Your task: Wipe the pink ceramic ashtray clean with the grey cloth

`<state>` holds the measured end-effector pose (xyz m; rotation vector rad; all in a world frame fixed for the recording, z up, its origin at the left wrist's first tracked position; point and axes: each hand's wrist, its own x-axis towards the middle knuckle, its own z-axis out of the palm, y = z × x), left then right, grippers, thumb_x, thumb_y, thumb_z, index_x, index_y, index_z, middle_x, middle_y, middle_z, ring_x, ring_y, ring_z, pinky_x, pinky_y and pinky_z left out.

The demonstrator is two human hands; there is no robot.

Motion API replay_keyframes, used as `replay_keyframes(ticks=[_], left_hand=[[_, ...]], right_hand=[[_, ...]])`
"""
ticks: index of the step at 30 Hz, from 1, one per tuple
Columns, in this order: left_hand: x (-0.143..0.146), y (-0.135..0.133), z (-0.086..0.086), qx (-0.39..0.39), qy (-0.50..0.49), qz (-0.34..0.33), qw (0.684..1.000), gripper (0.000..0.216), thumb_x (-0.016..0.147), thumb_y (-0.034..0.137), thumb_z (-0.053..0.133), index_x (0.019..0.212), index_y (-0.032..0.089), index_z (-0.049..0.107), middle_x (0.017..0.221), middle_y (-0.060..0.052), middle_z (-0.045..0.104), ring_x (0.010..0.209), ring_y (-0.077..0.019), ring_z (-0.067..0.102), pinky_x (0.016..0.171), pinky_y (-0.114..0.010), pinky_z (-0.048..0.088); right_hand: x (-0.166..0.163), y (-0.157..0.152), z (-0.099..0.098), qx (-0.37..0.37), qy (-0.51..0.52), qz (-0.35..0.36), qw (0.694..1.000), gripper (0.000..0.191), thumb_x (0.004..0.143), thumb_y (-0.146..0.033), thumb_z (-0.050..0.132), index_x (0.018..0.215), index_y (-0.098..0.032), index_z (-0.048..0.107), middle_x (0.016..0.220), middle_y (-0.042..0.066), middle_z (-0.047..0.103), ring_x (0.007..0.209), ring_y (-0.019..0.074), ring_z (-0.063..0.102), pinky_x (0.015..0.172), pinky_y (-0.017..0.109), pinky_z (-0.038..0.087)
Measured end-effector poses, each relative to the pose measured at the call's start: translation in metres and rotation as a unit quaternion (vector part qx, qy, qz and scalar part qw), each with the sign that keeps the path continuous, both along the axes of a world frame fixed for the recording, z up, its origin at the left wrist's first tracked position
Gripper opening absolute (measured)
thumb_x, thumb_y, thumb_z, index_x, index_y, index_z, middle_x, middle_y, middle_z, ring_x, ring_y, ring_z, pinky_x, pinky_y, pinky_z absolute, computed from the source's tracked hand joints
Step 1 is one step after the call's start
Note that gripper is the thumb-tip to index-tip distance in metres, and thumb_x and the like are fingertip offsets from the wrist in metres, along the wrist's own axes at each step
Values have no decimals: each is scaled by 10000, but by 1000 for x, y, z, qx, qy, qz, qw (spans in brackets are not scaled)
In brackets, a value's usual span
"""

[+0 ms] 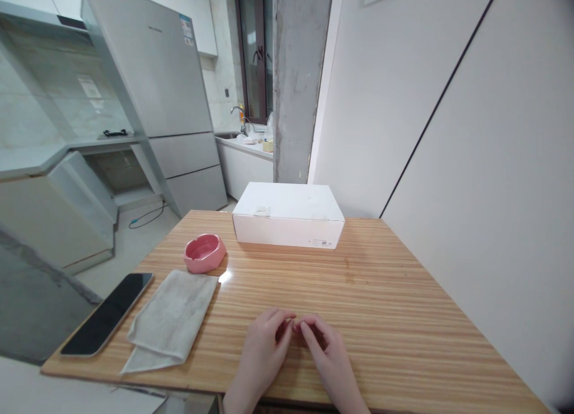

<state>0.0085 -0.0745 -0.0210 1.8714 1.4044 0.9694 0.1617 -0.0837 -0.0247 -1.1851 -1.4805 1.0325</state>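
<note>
Near the front edge of the wooden table [376,318], my left hand [267,345] and my right hand [326,354] are close together, fingertips nearly meeting. Thumb and fingers of each are curled into a pinch. Anything between the fingertips is hidden or too small to name. To the left of my left hand lies a folded grey-beige cloth [174,318], apart from it. Behind the cloth sits a pink ashtray [207,260] with notches in its rim.
A closed white box [289,230] stands at the table's far edge. A dark-screened phone [110,315] lies by the left edge. A white wall [484,181] runs along the right side. Beyond the table are a silver refrigerator [156,73] and a sink counter [246,163].
</note>
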Motion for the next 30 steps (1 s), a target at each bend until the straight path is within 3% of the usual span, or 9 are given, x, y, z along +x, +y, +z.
replay_keyframes(ticks=[30], left_hand=[[1,-3,3,4,14,-10,1000,227,919,177,467,973,229,682,918,-26,691,873,-175,632,779,-284,465]], right_hand=[[0,-1,-4,-12,-11,6,1000,278,923,-423,508,850,-217,680,897,74,737,849,223,677,805,301,507]])
